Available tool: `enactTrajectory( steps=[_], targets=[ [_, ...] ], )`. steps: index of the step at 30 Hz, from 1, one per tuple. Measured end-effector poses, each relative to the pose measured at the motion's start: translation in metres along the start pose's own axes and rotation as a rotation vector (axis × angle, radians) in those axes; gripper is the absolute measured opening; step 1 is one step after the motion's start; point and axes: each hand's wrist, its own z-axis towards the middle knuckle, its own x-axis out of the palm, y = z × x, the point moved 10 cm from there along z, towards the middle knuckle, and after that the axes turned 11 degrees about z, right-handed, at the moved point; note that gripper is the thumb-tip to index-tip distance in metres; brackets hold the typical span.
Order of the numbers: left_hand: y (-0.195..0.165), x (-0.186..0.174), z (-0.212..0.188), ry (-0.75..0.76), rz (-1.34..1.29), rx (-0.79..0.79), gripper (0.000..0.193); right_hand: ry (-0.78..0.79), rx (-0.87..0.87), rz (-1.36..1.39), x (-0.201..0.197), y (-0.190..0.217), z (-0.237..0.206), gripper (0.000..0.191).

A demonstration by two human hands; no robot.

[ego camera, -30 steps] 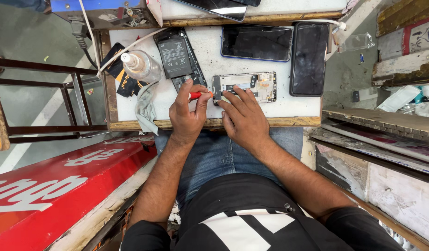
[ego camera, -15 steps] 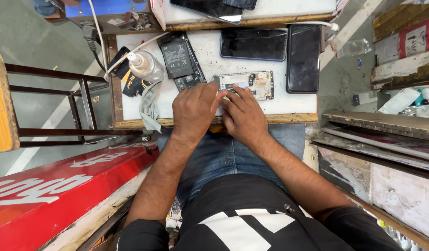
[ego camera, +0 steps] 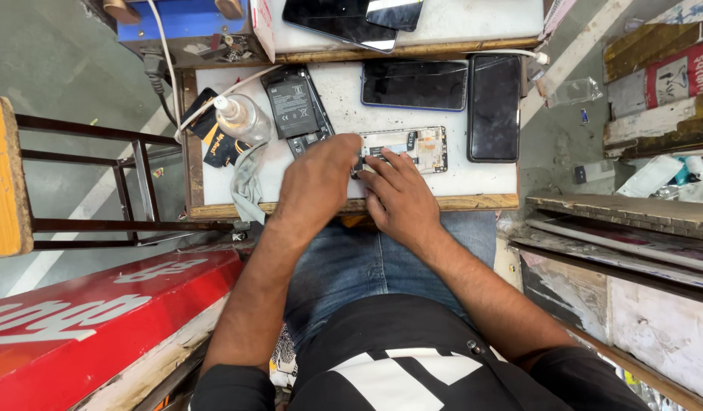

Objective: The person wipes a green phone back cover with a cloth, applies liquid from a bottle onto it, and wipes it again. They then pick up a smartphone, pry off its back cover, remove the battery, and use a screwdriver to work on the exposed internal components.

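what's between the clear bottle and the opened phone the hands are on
In the head view, a phone back with its battery lies between the clear bottle and the opened phone.

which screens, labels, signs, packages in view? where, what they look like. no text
Phone: tray, above the hands, lying flat, dark screen.
Second phone: tray's right end, black, upright.
Battery label: open handset, dark with pale print.
Sign: lower left, red with white lettering.
Carton: upper right, red and white.

Both hands (ego camera: 321,183) on opened phone (ego camera: 412,148), white worktable (ego camera: 473,183)
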Motion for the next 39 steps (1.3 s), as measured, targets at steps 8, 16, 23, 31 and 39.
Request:
enactTrajectory(
  steps=[8, 16, 23, 31, 39],
  targets=[
    [-0.015, -0.021, 0.003, -0.155, -0.065, 0.150, 0.037, 0.003, -0.007, 0.001, -0.002, 0.003, 0.001, 0.043],
    [0.003, 0.015, 0.001, 0.135, 0.027, -0.028, 0.037, 0.005, 0.010, 0.006, -0.005, 0.004, 0.004, 0.042],
    [-0.005, 0.010, -0.009, 0.072, -0.123, 0.076, 0.051, 0.009, 0.005, 0.012, -0.002, 0.001, 0.001, 0.044],
    [0.002, 0.013, -0.009, 0.079, -0.032, 0.018, 0.036, 0.050, 0.088, 0.121, -0.005, -0.016, 0.001, 0.038],
    [0.008, 0.016, -0.008, 0.107, -0.059, -0.057, 0.047, 0.243, -0.044, -0.002, -0.016, -0.018, 0.045, 0.068]
  ],
)
